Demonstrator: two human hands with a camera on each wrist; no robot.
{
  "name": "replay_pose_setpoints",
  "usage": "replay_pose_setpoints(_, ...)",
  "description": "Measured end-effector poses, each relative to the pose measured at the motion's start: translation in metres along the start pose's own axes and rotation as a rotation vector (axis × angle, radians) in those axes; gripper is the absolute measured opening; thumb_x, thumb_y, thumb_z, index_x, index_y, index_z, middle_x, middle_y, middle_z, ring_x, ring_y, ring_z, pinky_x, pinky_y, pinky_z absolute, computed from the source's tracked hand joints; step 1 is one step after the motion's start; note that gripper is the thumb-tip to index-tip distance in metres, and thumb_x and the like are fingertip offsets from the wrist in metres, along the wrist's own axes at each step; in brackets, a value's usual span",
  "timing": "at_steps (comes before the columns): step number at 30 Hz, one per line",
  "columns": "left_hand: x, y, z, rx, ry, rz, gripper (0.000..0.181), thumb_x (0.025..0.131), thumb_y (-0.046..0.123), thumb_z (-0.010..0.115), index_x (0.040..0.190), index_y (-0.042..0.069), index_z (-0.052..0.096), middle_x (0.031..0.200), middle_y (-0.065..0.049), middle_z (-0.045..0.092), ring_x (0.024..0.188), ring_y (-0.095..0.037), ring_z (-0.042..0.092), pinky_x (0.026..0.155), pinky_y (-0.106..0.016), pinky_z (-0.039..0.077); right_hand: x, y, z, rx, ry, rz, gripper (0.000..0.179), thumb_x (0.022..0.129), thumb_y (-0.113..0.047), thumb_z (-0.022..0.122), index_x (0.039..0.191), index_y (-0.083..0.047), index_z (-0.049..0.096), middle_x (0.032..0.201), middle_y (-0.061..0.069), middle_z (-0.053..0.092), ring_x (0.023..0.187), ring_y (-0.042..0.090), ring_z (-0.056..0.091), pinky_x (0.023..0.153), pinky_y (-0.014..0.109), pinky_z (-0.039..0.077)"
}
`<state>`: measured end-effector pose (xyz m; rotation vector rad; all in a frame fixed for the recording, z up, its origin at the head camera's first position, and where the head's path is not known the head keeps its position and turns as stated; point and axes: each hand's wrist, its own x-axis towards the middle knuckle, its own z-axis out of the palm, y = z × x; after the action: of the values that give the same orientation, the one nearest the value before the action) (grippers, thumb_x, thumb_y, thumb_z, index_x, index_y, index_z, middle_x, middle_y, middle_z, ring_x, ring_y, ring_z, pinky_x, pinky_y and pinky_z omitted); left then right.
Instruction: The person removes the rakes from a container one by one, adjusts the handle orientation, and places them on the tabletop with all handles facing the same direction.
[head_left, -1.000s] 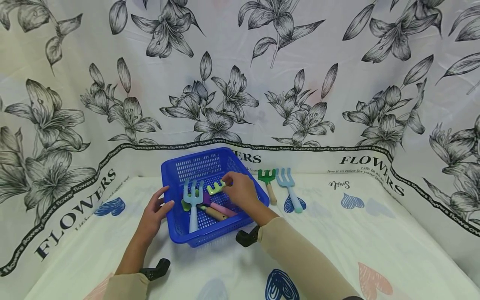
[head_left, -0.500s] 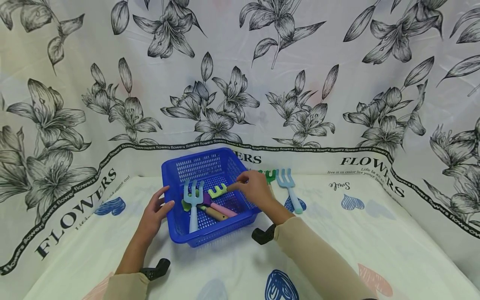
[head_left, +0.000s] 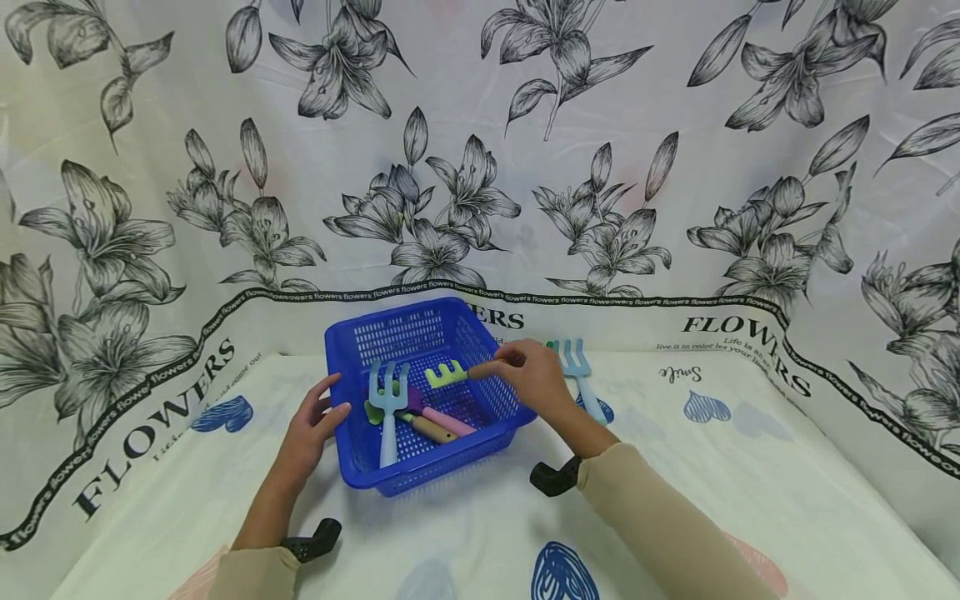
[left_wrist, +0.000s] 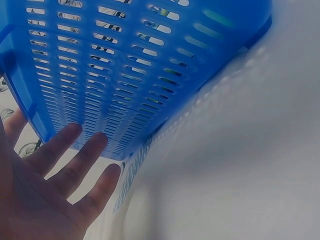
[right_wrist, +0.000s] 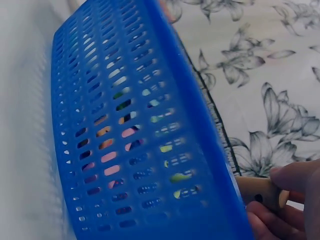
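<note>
Rake (head_left: 446, 376) with lime-green tines, pinched by its brown handle in my right hand (head_left: 534, 375), over the right side of the blue basket (head_left: 362, 481).
I grip the handle near its end, presumably to keep the tines off the other tools; my left hand (head_left: 309, 419) lies with fingers spread and fairly straight at the basket's left rim, I judge to steady it. Inside, a light-blue fork (head_left: 389, 400) leans against the left part, beside a pink handle (head_left: 447, 421) and a wooden handle (head_left: 431, 429); whatever heads these two have are tangled and hard to tell. Beyond my right hand, another blue fork (head_left: 574, 360) is partly covered, and something dark green barely peeks out. I cannot tell whether the lime-green tines touch the basket.
</note>
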<state>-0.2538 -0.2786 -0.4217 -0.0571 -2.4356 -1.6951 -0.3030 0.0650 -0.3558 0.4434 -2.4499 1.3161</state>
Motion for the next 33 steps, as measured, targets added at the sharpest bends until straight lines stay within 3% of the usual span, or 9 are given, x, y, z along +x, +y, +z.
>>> replay_pose_setpoints(7, -0.001, 0.000, 0.000, -0.026, -0.015, 0.020, 0.069, 0.099, 0.039, 0.053, 0.157, 0.024, 0.018, 0.153, -0.025, 0.027, 0.134, -0.046, 0.036, 0.103, -0.060, 0.034, -0.005, 0.008, -0.018, 0.189, 0.025, 0.018, 0.017, 0.089, -0.015, 0.072, 0.102, -0.003, 0.072, 0.094, 0.007, 0.070, 0.081, 0.023, 0.068, 0.072, 0.036, 0.058)
replay_pose_setpoints(16, 0.001, -0.003, -0.001, -0.020, -0.015, 0.028, 0.067, 0.100, 0.037, 0.051, 0.157, 0.023, 0.017, 0.152, -0.026, 0.028, 0.133, -0.047, 0.037, 0.101, -0.060, 0.036, -0.015, 0.020, -0.038, 0.159, 0.208, -0.106, 0.016, 0.089, -0.014, 0.073, 0.102, -0.005, 0.071, 0.092, 0.006, 0.068, 0.078, 0.018, 0.066, 0.068, 0.027, 0.054)
replay_pose_setpoints(21, 0.001, -0.006, -0.001, -0.008, -0.017, 0.014, 0.068, 0.100, 0.036, 0.050, 0.157, 0.021, 0.015, 0.153, -0.026, 0.026, 0.133, -0.048, 0.036, 0.102, -0.060, 0.035, -0.022, 0.028, -0.045, 0.170, 0.261, -0.123, 0.018, 0.089, -0.017, 0.072, 0.104, -0.005, 0.071, 0.095, 0.005, 0.067, 0.082, 0.019, 0.067, 0.070, 0.023, 0.054)
replay_pose_setpoints(33, -0.002, 0.000, -0.001, -0.020, -0.014, 0.027, 0.068, 0.100, 0.038, 0.052, 0.157, 0.024, 0.018, 0.152, -0.026, 0.029, 0.133, -0.047, 0.037, 0.102, -0.061, 0.034, -0.030, 0.059, -0.069, 0.120, 0.322, 0.028, 0.022, 0.088, -0.018, 0.074, 0.106, -0.006, 0.070, 0.095, 0.009, 0.068, 0.080, 0.015, 0.067, 0.064, 0.018, 0.051)
